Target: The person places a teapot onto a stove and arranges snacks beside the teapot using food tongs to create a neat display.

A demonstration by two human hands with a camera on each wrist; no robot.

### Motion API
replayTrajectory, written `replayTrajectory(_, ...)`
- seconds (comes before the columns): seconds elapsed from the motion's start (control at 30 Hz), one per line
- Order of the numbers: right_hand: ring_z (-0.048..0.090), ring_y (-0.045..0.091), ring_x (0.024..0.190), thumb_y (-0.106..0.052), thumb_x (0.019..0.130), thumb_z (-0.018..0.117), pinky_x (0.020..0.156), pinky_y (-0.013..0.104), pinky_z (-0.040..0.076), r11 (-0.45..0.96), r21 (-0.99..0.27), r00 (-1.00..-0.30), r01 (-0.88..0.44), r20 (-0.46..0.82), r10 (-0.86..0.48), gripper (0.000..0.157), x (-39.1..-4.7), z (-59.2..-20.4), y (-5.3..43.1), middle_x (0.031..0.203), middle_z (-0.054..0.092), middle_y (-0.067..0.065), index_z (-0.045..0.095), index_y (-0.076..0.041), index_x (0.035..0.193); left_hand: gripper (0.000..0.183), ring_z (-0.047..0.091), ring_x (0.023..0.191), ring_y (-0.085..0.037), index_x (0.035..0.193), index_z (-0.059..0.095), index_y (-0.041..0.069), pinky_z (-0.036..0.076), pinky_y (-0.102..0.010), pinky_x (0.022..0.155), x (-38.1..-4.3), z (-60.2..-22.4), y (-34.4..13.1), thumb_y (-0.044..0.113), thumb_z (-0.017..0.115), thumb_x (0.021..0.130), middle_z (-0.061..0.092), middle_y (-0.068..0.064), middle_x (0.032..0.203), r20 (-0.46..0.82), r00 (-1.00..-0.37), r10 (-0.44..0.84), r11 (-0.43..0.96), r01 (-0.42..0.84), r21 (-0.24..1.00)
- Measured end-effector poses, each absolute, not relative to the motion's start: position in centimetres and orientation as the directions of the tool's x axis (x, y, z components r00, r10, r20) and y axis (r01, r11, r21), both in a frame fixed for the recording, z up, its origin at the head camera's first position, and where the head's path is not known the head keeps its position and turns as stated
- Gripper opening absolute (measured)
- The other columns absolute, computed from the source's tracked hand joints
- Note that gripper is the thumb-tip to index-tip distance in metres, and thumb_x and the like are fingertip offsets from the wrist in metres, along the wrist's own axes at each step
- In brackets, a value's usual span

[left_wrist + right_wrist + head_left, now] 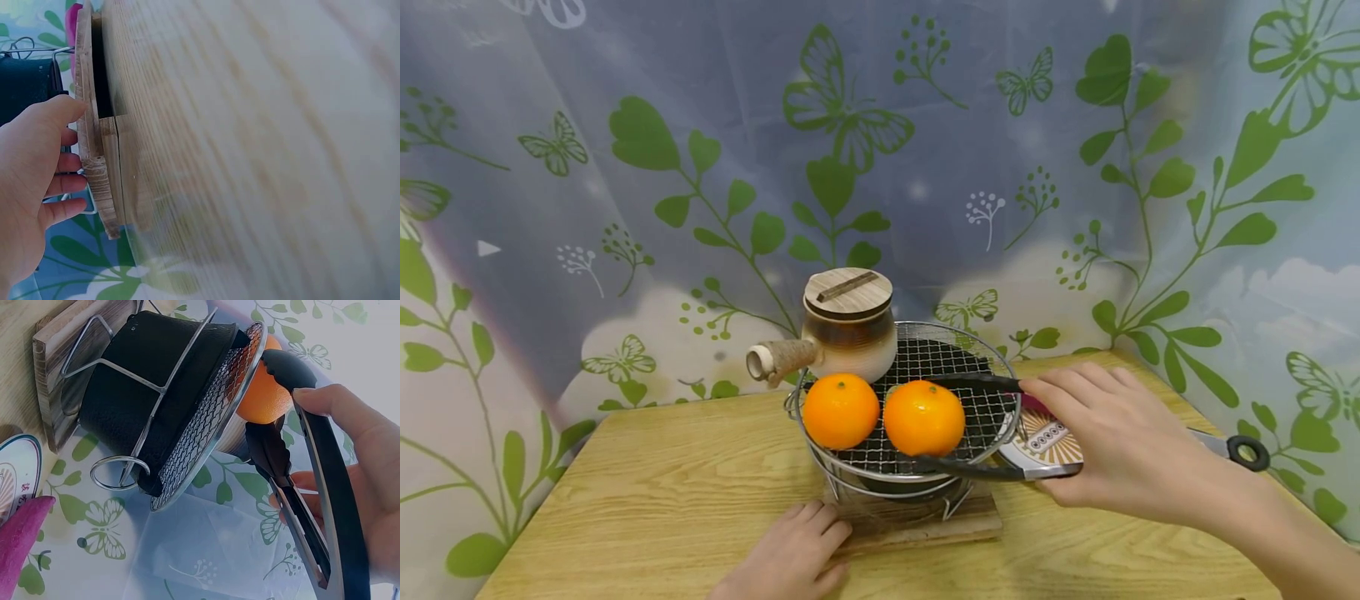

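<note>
1. Tongs [334,481]: metal & blk plastic-look, satin to matt.
2. Oranges [841,411]: smooth, v. glossy skin.
3. Mesh [928,350]: shiny metal wire.
4. Stove [125,375]: metal-look, matt, sl. pebbly.
5. Pot [850,348]: ceramic-look, glossy glaze.
6. Lid [867,302]: matt wood.
7. Handle [790,356]: rough cord wrap.
8. Board [917,535]: wood, coarse grain.
9. Table [700,467]: wood-look, smooth, w/ reflections.
10. Backdrop [715,50]: cloth-like, sl. sheen.

Looks like a home — patterned curtain [940,192], wooden table [700,475].

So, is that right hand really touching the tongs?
Touching: the right wrist view shows the right hand with its thumb pressed on the tongs.
</note>
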State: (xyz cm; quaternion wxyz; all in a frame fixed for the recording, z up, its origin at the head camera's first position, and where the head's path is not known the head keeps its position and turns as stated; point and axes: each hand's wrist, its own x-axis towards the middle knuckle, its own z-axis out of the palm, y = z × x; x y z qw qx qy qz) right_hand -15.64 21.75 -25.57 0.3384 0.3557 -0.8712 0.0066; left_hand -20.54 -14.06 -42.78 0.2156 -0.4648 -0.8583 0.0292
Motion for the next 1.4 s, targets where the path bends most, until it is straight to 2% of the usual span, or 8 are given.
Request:
replayTrajectory(0.43, 0.051, 0.024, 0.096, -0.040, 0.052, 0.077, 0.074, 0.041, 0.040, 0.735, 0.237, -0.502, -0.635, 0.596, -0.627, 0.076, -15.6, -25.3, 21.7, 0.111, 0.058, 0.004, 0.058, -0.004, 0.116, 0.025, 0.054, 0.088, -0.018, 0.093, 0.059, 0.016, 0.047, -0.033, 0.076, -20.6, -42.6, -14.0, 0.036, 0.066, 0.080, 0.056, 0.000, 0.091, 0.355, -0.465, 0.811, 0.562, 0.788, -0.253)
replayTrajectory(0.87, 0.052, 0.026, 0.098, -0.042, 0.053, 0.079, 0.077, 0.044, 0.041, 0.734, 0.224, -0.511, -0.641, 0.589, -0.626, 0.080, -15.5, -25.7, 22.1, 0.113, 0.058, 0.005, 0.056, -0.002, 0.118, 0.028, 0.054, 0.087, -0.018, 0.093, 0.059, 0.015, 0.046, -0.033, 0.075, -20.7, -42.9, -14.1, 0.037, 0.068, 0.078, 0.055, 0.000, 0.090, 0.383, -0.434, 0.816, 0.549, 0.789, -0.276)
replayTrajectory(1.0, 0.051, 0.025, 0.099, -0.043, 0.053, 0.080, 0.080, 0.044, 0.040, 0.761, 0.182, -0.554, -0.623, 0.584, -0.593, 0.082, -15.2, -25.8, 22.3, 0.112, 0.058, 0.006, 0.056, -0.003, 0.119, 0.028, 0.054, 0.087, -0.019, 0.093, 0.059, 0.015, 0.046, -0.033, 0.075, -20.7, -43.0, -14.1, 0.037, 0.068, 0.079, 0.055, 0.000, 0.090, 0.383, -0.427, 0.819, 0.543, 0.791, -0.281)
replayTrajectory(1.2, 0.051, 0.030, 0.104, -0.053, 0.054, 0.080, 0.087, 0.048, 0.039, 0.838, 0.096, -0.680, -0.538, 0.538, -0.498, 0.090, -14.5, -25.7, 23.2, 0.113, 0.058, 0.009, 0.054, -0.002, 0.123, 0.027, 0.054, 0.086, -0.018, 0.094, 0.059, 0.015, 0.046, -0.033, 0.075, -20.7, -42.8, -14.1, 0.037, 0.067, 0.080, 0.055, 0.000, 0.090, 0.366, -0.434, 0.823, 0.541, 0.793, -0.278)
replayTrajectory(1.4, 0.051, 0.037, 0.106, -0.057, 0.051, 0.080, 0.086, 0.053, 0.041, 0.872, 0.059, -0.724, -0.485, 0.532, -0.439, 0.097, -14.5, -25.9, 24.1, 0.115, 0.057, 0.015, 0.052, 0.000, 0.125, 0.027, 0.053, 0.084, -0.018, 0.093, 0.059, 0.015, 0.046, -0.032, 0.073, -20.7, -42.8, -14.0, 0.038, 0.068, 0.079, 0.055, 0.000, 0.089, 0.366, -0.436, 0.822, 0.546, 0.788, -0.286)
